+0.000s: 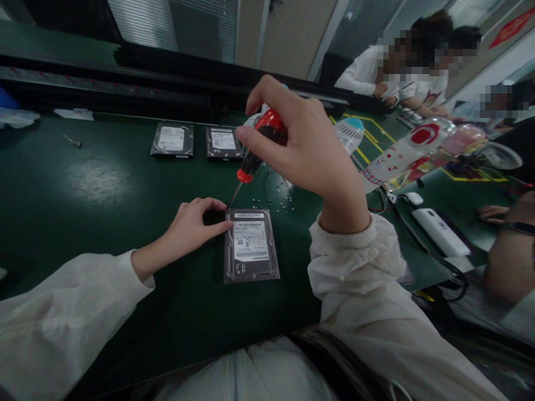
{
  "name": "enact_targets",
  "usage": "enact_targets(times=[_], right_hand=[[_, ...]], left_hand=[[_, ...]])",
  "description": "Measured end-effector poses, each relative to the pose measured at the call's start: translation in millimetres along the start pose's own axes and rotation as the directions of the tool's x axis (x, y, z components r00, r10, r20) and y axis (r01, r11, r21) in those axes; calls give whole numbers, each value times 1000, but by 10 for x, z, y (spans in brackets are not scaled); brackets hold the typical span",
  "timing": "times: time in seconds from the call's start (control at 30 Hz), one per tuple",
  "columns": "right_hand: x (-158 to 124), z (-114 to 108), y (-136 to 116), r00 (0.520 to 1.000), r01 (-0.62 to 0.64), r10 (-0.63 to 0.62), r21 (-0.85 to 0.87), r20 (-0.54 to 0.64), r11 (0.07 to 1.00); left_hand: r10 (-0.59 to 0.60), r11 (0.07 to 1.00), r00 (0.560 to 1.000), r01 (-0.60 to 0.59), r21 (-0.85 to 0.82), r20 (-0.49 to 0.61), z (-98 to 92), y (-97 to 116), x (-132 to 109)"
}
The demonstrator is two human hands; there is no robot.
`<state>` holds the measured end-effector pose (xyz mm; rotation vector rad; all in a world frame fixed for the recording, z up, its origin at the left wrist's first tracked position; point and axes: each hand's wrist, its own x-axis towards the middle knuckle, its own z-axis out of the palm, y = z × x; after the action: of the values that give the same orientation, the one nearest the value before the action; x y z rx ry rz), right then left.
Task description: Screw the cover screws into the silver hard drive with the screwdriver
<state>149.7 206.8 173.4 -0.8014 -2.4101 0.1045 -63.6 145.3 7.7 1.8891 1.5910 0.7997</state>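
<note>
A silver hard drive (251, 245) with a white label lies flat on the dark green table (83, 189) in front of me. My right hand (301, 145) is closed around a red-and-black screwdriver (259, 153), whose tip touches the drive's top left corner. My left hand (194, 223) rests on the table at the drive's left edge, with thumb and forefinger curled around that same corner, steadying it. Both sleeves are white.
Two more hard drives (172, 139) (223, 142) lie further back. Several small screws (276, 203) are scattered just beyond the drive. A bottle (405, 153), a white device (441, 231) and cables lie at the right, where other people sit.
</note>
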Motion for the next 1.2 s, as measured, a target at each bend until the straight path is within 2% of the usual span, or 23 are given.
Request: enact_targets(times=[0.23, 0.4, 0.57, 0.77, 0.9, 1.1, 1.2], right_hand=[[1, -21, -10, 997, 62, -62, 14, 41, 998], [-4, -9, -4, 1000, 15, -15, -23, 13, 1000], [-7, -20, -12, 999, 20, -19, -27, 40, 999], [-9, -9, -6, 1000, -15, 15, -35, -5, 999], [-16, -24, -31, 1000, -9, 9, -24, 29, 1000], [-1, -10, 3, 999, -28, 28, -53, -16, 998], [-2, -18, 14, 1000, -7, 7, -46, 4, 999]], left_hand=[[9, 1000, 1000, -10, -16, -6, 2, 0, 6], [12, 1000, 1000, -12, -5, -1, -3, -1, 3], [17, 1000, 1000, -17, -15, -2, -1, -17, -2], [4, 1000, 1000, -4, 6, 6, -5, 9, 2], [-4, 1000, 1000, 4, -11, 5, -8, 23, -1], [-16, 1000, 1000, 16, -12, 13, -11, 23, 2], [-8, 1000, 1000, 8, -6, 10, -8, 16, 2]])
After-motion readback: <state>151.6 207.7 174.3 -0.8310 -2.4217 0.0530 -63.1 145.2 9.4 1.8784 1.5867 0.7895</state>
